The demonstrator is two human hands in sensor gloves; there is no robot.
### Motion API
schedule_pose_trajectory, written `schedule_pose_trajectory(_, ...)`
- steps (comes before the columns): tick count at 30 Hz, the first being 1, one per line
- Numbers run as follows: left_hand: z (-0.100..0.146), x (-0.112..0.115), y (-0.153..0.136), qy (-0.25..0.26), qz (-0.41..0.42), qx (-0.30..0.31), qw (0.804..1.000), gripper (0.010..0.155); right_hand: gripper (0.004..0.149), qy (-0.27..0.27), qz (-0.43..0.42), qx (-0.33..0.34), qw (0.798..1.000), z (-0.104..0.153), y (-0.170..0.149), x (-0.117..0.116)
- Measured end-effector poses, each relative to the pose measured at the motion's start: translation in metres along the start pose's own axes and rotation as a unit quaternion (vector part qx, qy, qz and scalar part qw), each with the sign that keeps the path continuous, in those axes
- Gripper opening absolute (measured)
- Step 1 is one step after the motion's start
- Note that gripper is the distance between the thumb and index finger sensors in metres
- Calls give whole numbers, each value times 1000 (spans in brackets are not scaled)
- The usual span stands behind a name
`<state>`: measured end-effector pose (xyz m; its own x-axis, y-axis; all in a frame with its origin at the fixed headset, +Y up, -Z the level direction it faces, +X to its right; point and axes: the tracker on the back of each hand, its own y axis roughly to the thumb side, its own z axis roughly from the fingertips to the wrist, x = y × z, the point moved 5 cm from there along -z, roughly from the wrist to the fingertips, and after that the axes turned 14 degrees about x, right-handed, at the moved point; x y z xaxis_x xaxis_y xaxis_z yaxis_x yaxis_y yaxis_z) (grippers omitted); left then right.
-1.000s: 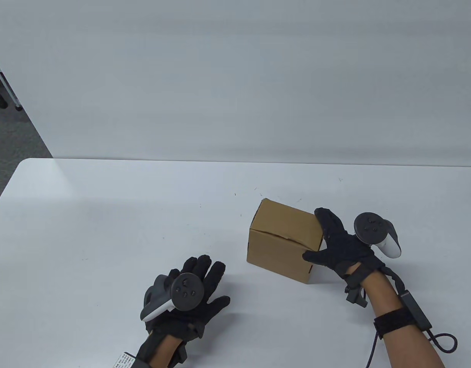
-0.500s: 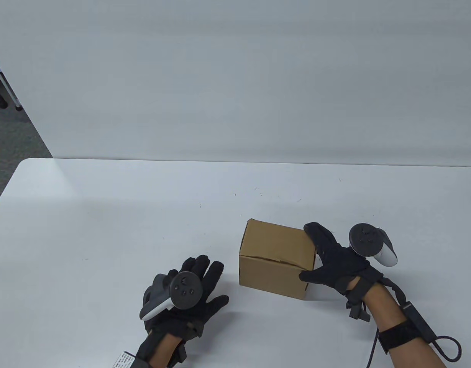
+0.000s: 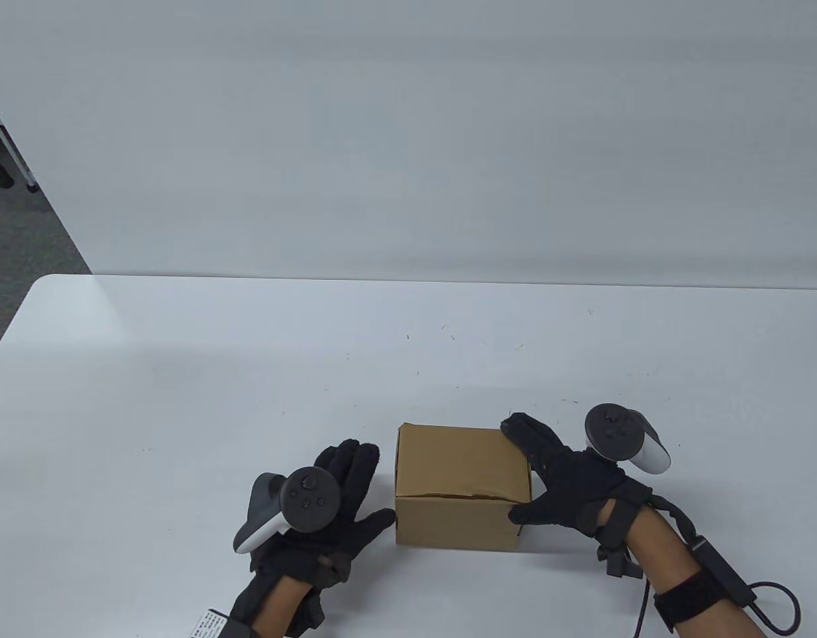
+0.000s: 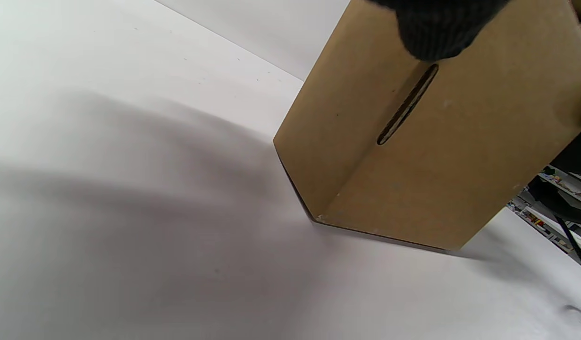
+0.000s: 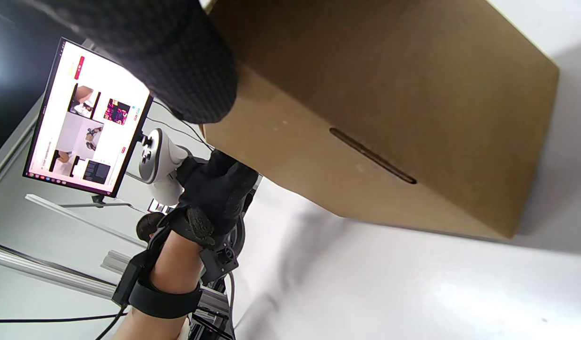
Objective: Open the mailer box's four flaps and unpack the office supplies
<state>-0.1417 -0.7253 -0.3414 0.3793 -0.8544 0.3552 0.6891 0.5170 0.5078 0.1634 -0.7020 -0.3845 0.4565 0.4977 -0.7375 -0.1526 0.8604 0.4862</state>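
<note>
A: How far along is this?

B: Barely begun, I judge. The small brown cardboard mailer box (image 3: 463, 488) sits closed on the white worktop (image 3: 182, 372) near its front edge; none of the four flaps is up and no supplies show.

A: The hands?

B: The right hand (image 3: 568, 482) grips the box's right end, fingers on the top edge, thumb on the front. The left hand (image 3: 335, 505) lies flat and relaxed against the left end, holding nothing.

A: Orientation?

B: Long axis left to right, broad front face toward the person, top seam upward.

Black knit gloves (image 3: 581, 488), grey-white trackers (image 3: 624, 442)
</note>
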Motion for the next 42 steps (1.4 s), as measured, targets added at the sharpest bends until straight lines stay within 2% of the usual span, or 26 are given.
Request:
schedule_pose_trajectory(3, -1, 0, 4, -9, 21, 23, 999, 95, 103, 9, 40, -21, 999, 0, 6, 2)
schedule_pose_trajectory(6, -4, -3, 17, -4, 68, 71, 995, 98, 101, 23, 96, -33, 995, -5, 24, 0)
schedule_pose_trajectory(9, -13, -8, 29, 9, 106, 109, 988, 99, 96, 24, 164, -38, 985, -13, 42, -4)
schedule_pose_trajectory(12, -24, -12, 37, -6, 90, 112, 990, 99, 95, 38, 235, -57, 970, -23, 52, -5)
schedule_pose_trajectory(15, -34, -20, 42, -21, 45, 105, 993, 100, 94, 40, 241, -63, 968, -29, 52, -5)
schedule_pose_trajectory(22, -48, -29, 44, -38, 78, 117, 989, 100, 88, 14, 222, -38, 974, -28, 50, -1)
schedule_pose_trajectory(24, -49, -32, 45, -45, 62, 117, 990, 103, 85, 6, 221, -27, 975, -29, 51, 0)
schedule_pose_trajectory(31, -50, -44, 58, -25, -42, 138, 989, 101, 83, -14, 306, 20, 952, -28, 64, -2)
schedule_pose_trajectory(38, -51, -51, 61, -5, -73, 159, 985, 98, 83, -7, 346, 37, 937, -31, 70, -5)
schedule_pose_trajectory(42, -52, -54, 60, 4, -55, 162, 985, 92, 84, -5, 356, 40, 934, -31, 71, -7)
